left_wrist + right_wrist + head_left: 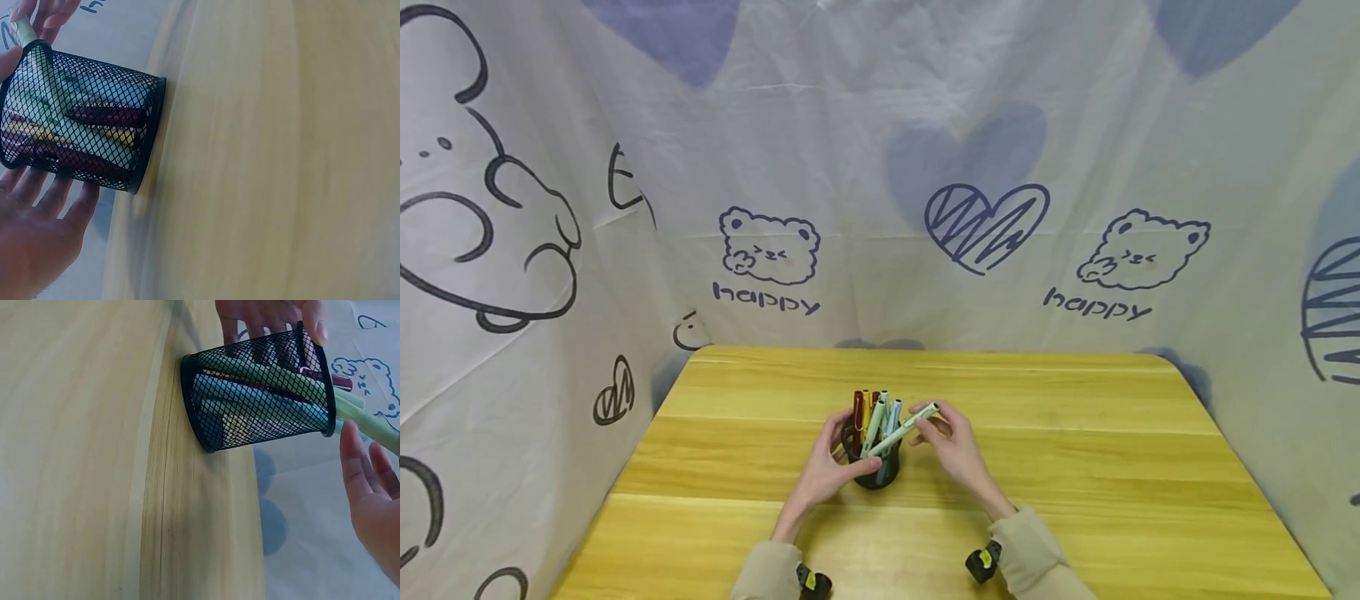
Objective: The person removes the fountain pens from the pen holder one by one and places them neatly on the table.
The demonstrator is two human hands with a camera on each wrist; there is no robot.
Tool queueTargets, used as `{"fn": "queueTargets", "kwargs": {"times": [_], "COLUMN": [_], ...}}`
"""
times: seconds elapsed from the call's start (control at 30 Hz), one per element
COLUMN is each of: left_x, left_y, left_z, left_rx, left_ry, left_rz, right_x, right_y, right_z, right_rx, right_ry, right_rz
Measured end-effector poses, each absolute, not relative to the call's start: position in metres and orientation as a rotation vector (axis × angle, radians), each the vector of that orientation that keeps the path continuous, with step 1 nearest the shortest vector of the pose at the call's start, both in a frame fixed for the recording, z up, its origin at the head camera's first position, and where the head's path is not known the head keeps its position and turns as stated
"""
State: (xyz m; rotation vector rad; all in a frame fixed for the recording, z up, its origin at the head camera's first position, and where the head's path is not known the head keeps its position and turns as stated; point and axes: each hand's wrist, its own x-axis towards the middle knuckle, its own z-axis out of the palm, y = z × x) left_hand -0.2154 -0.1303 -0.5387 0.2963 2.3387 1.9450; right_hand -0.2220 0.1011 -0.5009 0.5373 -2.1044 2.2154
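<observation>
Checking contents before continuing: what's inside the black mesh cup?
Dark red pens, a yellow pen, pale green pens and a light blue pen. The right hand pinches one slanting green pen. Overlapping pens and the mesh cover parts lower down, so the exact count is unclear.

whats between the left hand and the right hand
In the head view, a black mesh cup of pens stands between the left hand, which holds it, and the right hand, which pinches a pale green pen slanting out of it.
</observation>
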Motion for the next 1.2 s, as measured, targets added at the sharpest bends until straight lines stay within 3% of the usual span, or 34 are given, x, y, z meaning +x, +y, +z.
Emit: {"fn": "queueTargets", "kwargs": {"times": [0.2, 0.63, 1.2], "left_x": [-0.215, -0.215, -0.214], "left_y": [-0.13, -0.131, -0.132], "left_z": [-0.539, -0.539, -0.539], "left_rx": [0.291, 0.285, 0.295], "left_ry": [2.333, 2.338, 2.326], "left_rz": [1.95, 1.938, 1.941], "right_x": [-0.218, -0.217, -0.212], "right_y": [0.108, 0.115, 0.133], "right_z": [-0.501, -0.498, -0.513], "right_rx": [0.586, 0.37, 0.184], "right_ry": [-1.898, -1.663, -1.959], "right_rz": [2.366, 2.551, 2.536]}}
